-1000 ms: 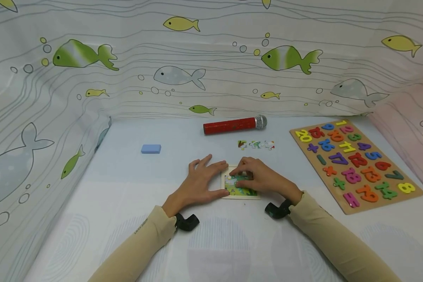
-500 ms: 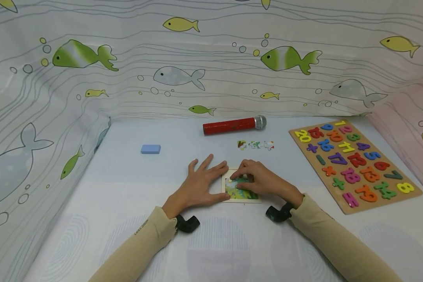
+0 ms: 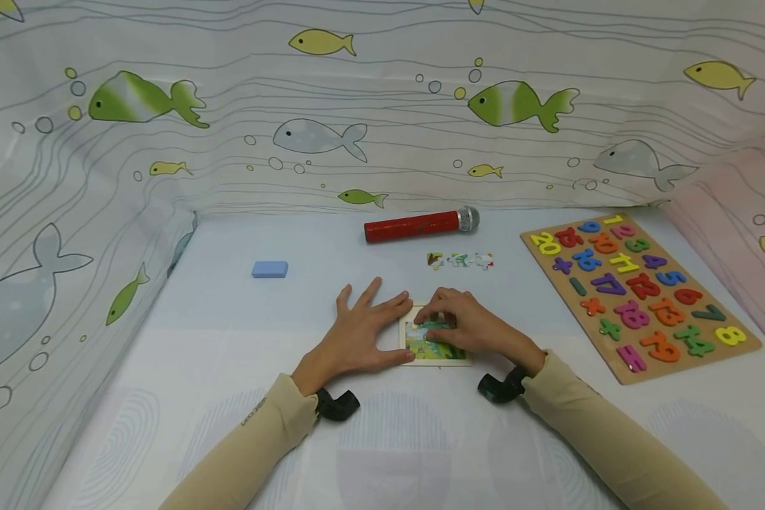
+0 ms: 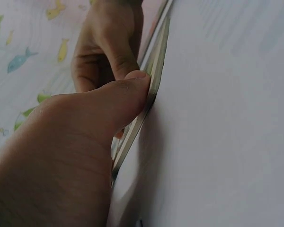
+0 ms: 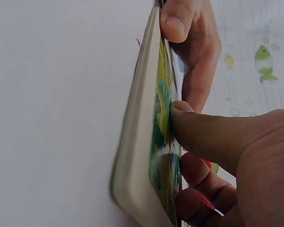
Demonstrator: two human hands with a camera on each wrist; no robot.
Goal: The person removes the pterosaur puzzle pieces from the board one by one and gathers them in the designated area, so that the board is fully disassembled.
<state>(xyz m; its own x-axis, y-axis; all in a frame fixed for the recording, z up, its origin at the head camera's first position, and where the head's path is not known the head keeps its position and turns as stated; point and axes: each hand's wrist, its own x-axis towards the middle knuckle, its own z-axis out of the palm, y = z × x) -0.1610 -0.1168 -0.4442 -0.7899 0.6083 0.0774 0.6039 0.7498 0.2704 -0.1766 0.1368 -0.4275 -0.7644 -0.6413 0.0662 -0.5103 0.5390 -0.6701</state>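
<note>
The puzzle (image 3: pixel 435 351) lies on the tabletop (image 3: pixel 223 312) before you. At its nine o'clock your left hand (image 3: pixel 362 336) spreads, touching the frame (image 3: pixel 436 363); at two, your right hand (image 3: pixel 467 322) curls over it, though I can't tell whether it pinches a piece. You're probably seating one; next calls for level pressure, with loose pieces (image 3: pixel 460 261) waiting toward one o'clock.

**Contents by Count**

Framed picture puzzle (image 3: pixel 430 350): one. Loose puzzle pieces (image 3: pixel 484 261): three. Red microphone (image 3: pixel 414 226): one. Blue block (image 3: pixel 270 269): one. Number board (image 3: pixel 650 370): one, bearing twenty coloured numbers (image 3: pixel 730 336) and five signs (image 3: pixel 562 265), twenty-five shapes in all. Left hand (image 3: pixel 355 334): one. Right hand (image 3: pixel 468 320): one; two hands altogether. Sleeves (image 3: pixel 245 446): two. Black wrist fittings (image 3: pixel 499 389): two, one per wrist. Table (image 3: pixel 319 237): one. Backdrop (image 3: pixel 395 92): green-and-white striped fish (image 3: pixel 515 104), two.
</note>
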